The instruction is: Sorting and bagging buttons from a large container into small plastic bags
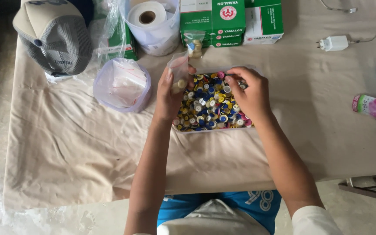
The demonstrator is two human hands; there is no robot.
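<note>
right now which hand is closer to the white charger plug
Right. The right hand is over the tray of buttons, on the side towards the charger plug; the left hand is farther away.

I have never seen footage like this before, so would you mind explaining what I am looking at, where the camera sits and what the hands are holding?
There is one picture, taken by a camera worn on a person's head and looking down at their own bare hands; no machine is involved. The left hand holds up a small clear plastic bag with a few pale buttons inside. The right hand reaches into a shallow tray filled with mixed coloured buttons. The tray rests on a table covered with beige cloth. Around it lie a grey cap, a round tub of plastic bags, green boxes, a paper roll and a white charger.
</note>
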